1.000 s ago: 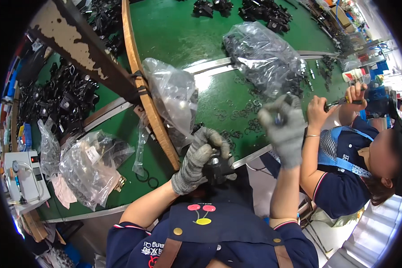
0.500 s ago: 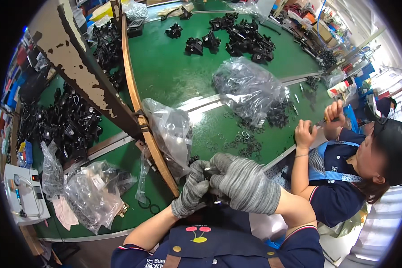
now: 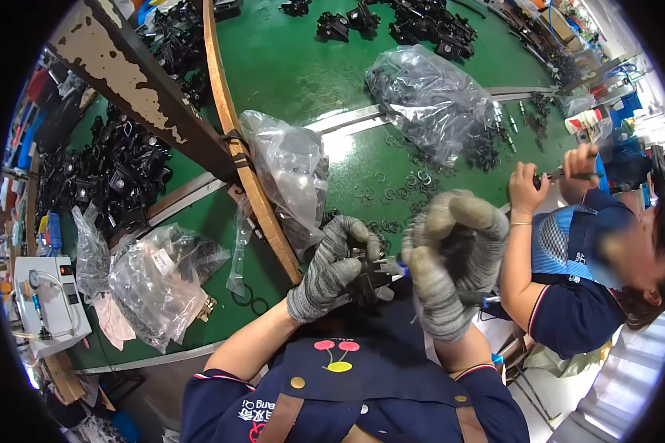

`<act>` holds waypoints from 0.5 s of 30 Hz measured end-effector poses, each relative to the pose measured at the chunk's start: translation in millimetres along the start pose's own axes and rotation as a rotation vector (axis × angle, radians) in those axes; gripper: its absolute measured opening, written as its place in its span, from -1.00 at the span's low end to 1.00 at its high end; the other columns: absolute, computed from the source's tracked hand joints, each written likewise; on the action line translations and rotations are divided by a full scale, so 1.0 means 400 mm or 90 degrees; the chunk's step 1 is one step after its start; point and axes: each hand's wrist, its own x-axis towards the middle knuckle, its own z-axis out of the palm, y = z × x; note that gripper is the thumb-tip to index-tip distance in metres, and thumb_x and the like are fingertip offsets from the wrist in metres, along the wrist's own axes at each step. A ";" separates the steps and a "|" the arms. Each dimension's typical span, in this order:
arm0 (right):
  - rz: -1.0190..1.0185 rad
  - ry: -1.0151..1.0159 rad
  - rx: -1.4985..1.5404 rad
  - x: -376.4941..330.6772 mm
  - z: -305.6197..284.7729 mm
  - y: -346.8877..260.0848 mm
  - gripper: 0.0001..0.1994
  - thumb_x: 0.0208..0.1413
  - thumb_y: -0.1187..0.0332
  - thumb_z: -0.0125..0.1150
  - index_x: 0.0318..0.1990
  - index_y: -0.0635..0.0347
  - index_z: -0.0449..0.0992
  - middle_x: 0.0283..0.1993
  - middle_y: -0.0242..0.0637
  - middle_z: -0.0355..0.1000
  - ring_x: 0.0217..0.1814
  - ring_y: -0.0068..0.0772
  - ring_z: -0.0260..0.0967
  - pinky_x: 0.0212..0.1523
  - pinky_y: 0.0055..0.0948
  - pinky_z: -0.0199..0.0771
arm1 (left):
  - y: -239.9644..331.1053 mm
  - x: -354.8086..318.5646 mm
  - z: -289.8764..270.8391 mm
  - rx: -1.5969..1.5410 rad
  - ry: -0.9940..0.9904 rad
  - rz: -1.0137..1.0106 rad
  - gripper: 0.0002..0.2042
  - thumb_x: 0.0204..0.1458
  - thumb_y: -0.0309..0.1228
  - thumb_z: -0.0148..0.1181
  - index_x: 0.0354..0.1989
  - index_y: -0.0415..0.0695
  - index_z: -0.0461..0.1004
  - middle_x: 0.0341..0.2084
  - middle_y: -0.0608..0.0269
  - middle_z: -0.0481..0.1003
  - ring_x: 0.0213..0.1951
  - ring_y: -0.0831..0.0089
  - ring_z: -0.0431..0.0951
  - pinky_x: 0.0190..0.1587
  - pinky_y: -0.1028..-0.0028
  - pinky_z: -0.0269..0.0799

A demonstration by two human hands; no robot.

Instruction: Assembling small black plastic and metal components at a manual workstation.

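My left hand (image 3: 331, 267), in a grey knit glove, is closed around a small black mechanical part (image 3: 363, 286) just in front of my apron. My right hand (image 3: 451, 266), gloved alike and blurred by motion, curls around a slim hand tool with blue sections (image 3: 401, 266) and bare metal at its tip. The tool's tip points at the black part; whether the two touch I cannot tell. Most of the tool hides behind the fingers. Beyond my hands, several small dark open rings (image 3: 399, 193) lie scattered on the green table (image 3: 281, 63).
A clear plastic bag (image 3: 428, 96) lies beyond the rings. Another bag (image 3: 284, 162) leans against the wooden rail (image 3: 225, 96), beside a chipped post (image 3: 137, 81). Black assemblies are heaped left (image 3: 100, 173) and far back. A co-worker (image 3: 569, 288) works close on my right.
My right hand has moved right, away from my left, and the blue-and-metal tool now shows. My left hand still holds the black part. The whole view has shifted.
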 end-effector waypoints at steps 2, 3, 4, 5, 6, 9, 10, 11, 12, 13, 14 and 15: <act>0.004 -0.013 -0.052 -0.006 0.000 0.015 -0.47 0.09 0.68 0.17 0.23 0.13 0.27 -0.10 -0.40 0.24 -0.19 -0.61 0.22 -0.13 -0.58 0.32 | 0.001 0.001 0.010 0.021 0.023 -0.009 -0.54 0.12 -0.33 0.33 0.08 0.02 0.18 -0.10 0.20 0.35 -0.05 0.29 0.55 -0.11 0.15 0.70; 0.012 -0.016 -0.059 -0.010 0.008 0.022 -0.47 0.10 0.70 0.14 0.22 0.11 0.28 -0.08 -0.38 0.25 -0.16 -0.59 0.24 -0.11 -0.57 0.33 | -0.007 -0.008 0.005 0.030 0.023 0.016 -0.54 0.12 -0.33 0.33 0.07 0.02 0.18 -0.12 0.23 0.36 -0.05 0.32 0.54 -0.08 0.20 0.67; 0.001 -0.017 -0.059 -0.017 0.014 0.021 -0.47 0.10 0.70 0.14 0.22 0.11 0.28 -0.08 -0.38 0.25 -0.16 -0.59 0.24 -0.11 -0.57 0.33 | -0.014 -0.003 -0.001 0.039 0.014 0.038 -0.55 0.12 -0.32 0.34 0.07 0.02 0.19 -0.13 0.25 0.37 -0.04 0.35 0.53 -0.06 0.26 0.64; 0.022 -0.011 -0.069 -0.027 0.020 0.017 -0.50 0.12 0.70 0.12 0.21 0.11 0.29 -0.07 -0.36 0.25 -0.14 -0.57 0.25 -0.08 -0.55 0.34 | -0.020 -0.004 -0.003 0.054 0.019 0.040 -0.55 0.11 -0.31 0.36 0.05 0.02 0.21 -0.15 0.29 0.38 -0.05 0.41 0.50 0.00 0.35 0.53; 0.038 -0.007 -0.077 -0.028 0.024 0.020 -0.52 0.13 0.70 0.10 0.20 0.11 0.31 -0.07 -0.35 0.26 -0.12 -0.55 0.26 -0.05 -0.52 0.35 | -0.021 -0.004 0.001 0.075 0.021 0.058 -0.57 0.12 -0.31 0.36 0.03 0.01 0.21 -0.16 0.34 0.37 -0.08 0.49 0.46 0.01 0.44 0.44; -0.070 -0.148 -0.245 -0.019 0.021 0.011 -0.59 0.14 0.68 0.12 0.12 0.08 0.34 -0.10 -0.32 0.28 -0.15 -0.45 0.26 -0.10 -0.45 0.37 | -0.003 -0.024 0.030 0.287 0.057 0.078 -0.60 0.13 -0.38 0.30 0.03 -0.06 0.22 -0.18 0.41 0.35 -0.10 0.56 0.39 -0.02 0.51 0.38; -0.081 -0.176 -0.277 -0.017 0.030 0.004 -0.63 0.16 0.65 0.16 0.06 0.03 0.34 -0.14 -0.33 0.27 -0.19 -0.48 0.22 -0.16 -0.48 0.36 | -0.031 -0.025 -0.015 0.464 0.096 0.077 -0.64 0.12 -0.46 0.25 0.02 -0.06 0.24 -0.17 0.39 0.35 -0.10 0.56 0.37 -0.01 0.50 0.38; -0.091 -0.180 -0.275 -0.014 0.033 0.001 -0.63 0.16 0.65 0.16 0.06 0.03 0.34 -0.14 -0.33 0.27 -0.19 -0.48 0.22 -0.16 -0.48 0.36 | -0.032 -0.025 -0.022 0.515 0.083 0.092 -0.66 0.11 -0.49 0.22 0.00 -0.06 0.24 -0.17 0.38 0.35 -0.10 0.56 0.37 -0.01 0.50 0.39; -0.083 -0.204 -0.287 -0.009 0.033 -0.004 -0.62 0.15 0.64 0.17 0.08 0.03 0.34 -0.13 -0.33 0.26 -0.19 -0.48 0.22 -0.18 -0.49 0.36 | -0.026 -0.020 -0.016 0.564 0.068 0.105 -0.68 0.10 -0.53 0.20 -0.02 -0.06 0.25 -0.17 0.37 0.34 -0.11 0.57 0.37 -0.01 0.50 0.39; -0.074 -0.227 -0.299 -0.008 0.032 -0.008 -0.60 0.15 0.64 0.18 0.09 0.03 0.33 -0.12 -0.32 0.26 -0.18 -0.48 0.22 -0.19 -0.49 0.37 | -0.023 -0.019 -0.005 0.568 0.065 0.113 -0.68 0.10 -0.53 0.20 -0.02 -0.06 0.25 -0.17 0.37 0.34 -0.11 0.57 0.37 -0.01 0.50 0.39; -0.082 -0.229 -0.299 -0.023 0.028 0.000 -0.60 0.15 0.64 0.18 0.09 0.03 0.33 -0.12 -0.32 0.26 -0.18 -0.48 0.22 -0.19 -0.49 0.37 | -0.022 -0.022 0.012 0.473 0.080 0.119 -0.68 0.10 -0.54 0.19 -0.03 -0.05 0.24 -0.18 0.36 0.34 -0.11 0.56 0.38 -0.01 0.49 0.40; -0.027 -0.131 -0.155 -0.050 0.018 0.017 -0.58 0.13 0.64 0.20 0.11 0.03 0.33 -0.10 -0.32 0.25 -0.18 -0.49 0.22 -0.21 -0.52 0.38 | -0.023 -0.022 0.024 0.379 0.089 0.122 -0.69 0.10 -0.56 0.18 -0.04 -0.05 0.24 -0.18 0.34 0.34 -0.12 0.55 0.38 -0.02 0.49 0.41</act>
